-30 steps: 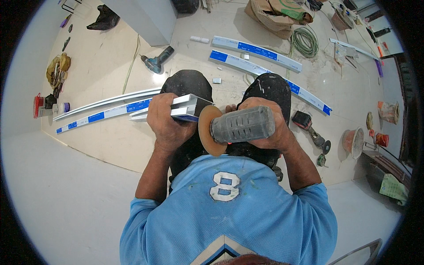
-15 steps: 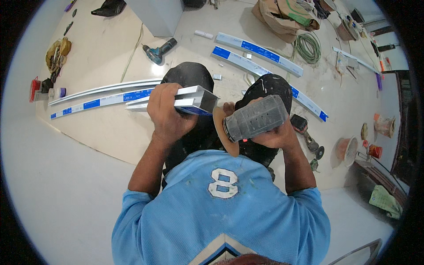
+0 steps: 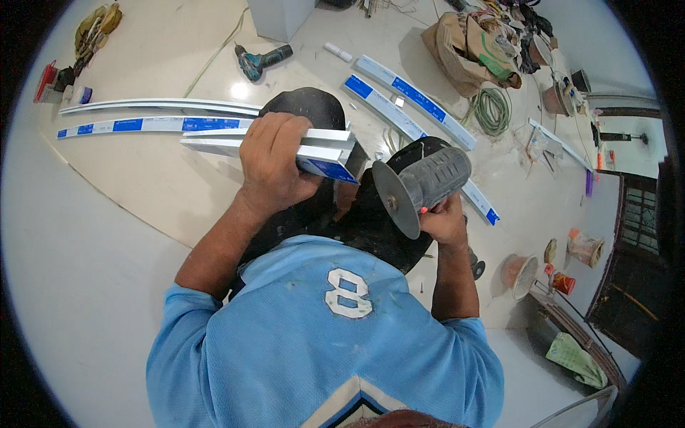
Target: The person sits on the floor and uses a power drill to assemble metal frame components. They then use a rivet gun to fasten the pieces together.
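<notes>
My left hand [image 3: 275, 160] is wrapped round a white metal profile [image 3: 330, 155] with blue-printed film on its side. The profile's open end points right, over the gap between my knees. In my right hand [image 3: 447, 220] is a dusty grey angle grinder [image 3: 439, 173], gripped from below, its fingers partly hidden by the tool. The grinder's thin round disc [image 3: 397, 201] faces left toward the profile's end, with a small gap between them. Whether the disc is spinning I cannot tell. A bare foot [image 3: 345, 200] shows beneath the profile's end.
Two long profiles [image 3: 150, 125] lie on the floor at left, and two blue-and-white lengths [image 3: 389, 108] lie ahead at right. Farther off are a cordless drill [image 3: 260, 62], a coiled green hose [image 3: 491, 114] and a brown sack [image 3: 449, 57]. Buckets [image 3: 519, 274] stand at right.
The grinder has shifted right, its disc now turned more face-on and farther from the profile's end. My left hand and the profile sit slightly higher in view. The whole view has turned a little.
</notes>
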Demonstrator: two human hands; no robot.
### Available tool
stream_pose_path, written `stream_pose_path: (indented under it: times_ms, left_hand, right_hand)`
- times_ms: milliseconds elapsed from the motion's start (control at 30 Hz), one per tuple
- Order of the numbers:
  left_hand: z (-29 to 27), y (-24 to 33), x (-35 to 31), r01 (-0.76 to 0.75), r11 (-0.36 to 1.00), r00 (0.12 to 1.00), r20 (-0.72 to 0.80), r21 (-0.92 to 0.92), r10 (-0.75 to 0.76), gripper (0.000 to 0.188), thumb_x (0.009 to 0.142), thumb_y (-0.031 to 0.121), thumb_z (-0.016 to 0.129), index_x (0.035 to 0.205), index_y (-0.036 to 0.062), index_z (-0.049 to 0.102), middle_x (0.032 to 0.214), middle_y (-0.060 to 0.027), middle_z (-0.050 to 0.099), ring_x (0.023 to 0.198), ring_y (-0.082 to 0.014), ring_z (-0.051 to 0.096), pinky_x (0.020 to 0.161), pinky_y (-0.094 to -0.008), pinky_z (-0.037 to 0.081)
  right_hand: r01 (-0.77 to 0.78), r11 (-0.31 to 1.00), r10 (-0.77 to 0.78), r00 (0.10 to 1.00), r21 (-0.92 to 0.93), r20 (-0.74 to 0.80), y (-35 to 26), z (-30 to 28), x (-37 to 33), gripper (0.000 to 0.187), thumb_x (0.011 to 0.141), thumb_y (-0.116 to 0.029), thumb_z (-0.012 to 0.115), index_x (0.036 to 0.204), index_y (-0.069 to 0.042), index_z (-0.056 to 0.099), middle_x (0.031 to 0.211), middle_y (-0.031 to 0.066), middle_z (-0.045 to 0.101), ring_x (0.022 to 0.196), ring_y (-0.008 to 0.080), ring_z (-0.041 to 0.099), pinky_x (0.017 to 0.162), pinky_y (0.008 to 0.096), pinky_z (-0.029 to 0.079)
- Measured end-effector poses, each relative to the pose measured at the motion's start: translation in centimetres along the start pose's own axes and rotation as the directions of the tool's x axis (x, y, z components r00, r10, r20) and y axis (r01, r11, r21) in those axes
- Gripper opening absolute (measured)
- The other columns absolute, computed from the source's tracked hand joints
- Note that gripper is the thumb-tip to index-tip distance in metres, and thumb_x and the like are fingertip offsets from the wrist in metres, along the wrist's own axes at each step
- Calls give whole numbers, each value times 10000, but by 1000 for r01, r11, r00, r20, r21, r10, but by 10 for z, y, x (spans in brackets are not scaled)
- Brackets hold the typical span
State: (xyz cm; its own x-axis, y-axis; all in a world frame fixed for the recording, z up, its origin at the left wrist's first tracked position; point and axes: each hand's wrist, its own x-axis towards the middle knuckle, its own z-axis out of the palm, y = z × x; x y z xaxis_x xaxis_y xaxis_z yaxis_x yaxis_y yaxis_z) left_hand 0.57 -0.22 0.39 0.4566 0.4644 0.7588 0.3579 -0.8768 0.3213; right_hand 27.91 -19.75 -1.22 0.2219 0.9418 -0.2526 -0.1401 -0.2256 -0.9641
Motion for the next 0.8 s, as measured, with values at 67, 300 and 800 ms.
stream_pose_path:
  times_ms: [67, 300, 800]
  left_hand:
    - [-1, 0, 0, -11, 1000, 1000, -3, 4, 11, 576, 650, 157, 906, 1135, 9, 633, 977, -161, 655, 867, -343, 679, 760, -452, 533]
    - [-5, 5, 3, 33, 999, 998, 50, -3, -33, 559, 649, 168, 921, 1107, 18, 637, 964, -141, 651, 844, -317, 663, 734, -444, 508]
    - [-10, -9, 18, 135, 987, 980, 158, -85, -121, 511, 657, 178, 897, 1076, 20, 650, 946, -139, 649, 851, -323, 675, 743, -438, 537]
  right_hand:
    - [-44, 999, 44, 999, 9, -13, 0, 2, 2, 903, 643, 45, 927, 1452, -55, 538, 1376, 99, 706, 1305, 246, 674, 1151, 446, 504]
    - [-37, 999, 34, 991, 22, 130, 3, -9, 6, 907, 640, 26, 943, 1446, -55, 534, 1372, 100, 710, 1291, 247, 682, 1146, 450, 505]
    - [367, 632, -563, 822, -683, -79, -45, 35, -2, 376, 760, -53, 883, 1114, -22, 760, 1119, 179, 789, 997, 360, 793, 907, 438, 619]
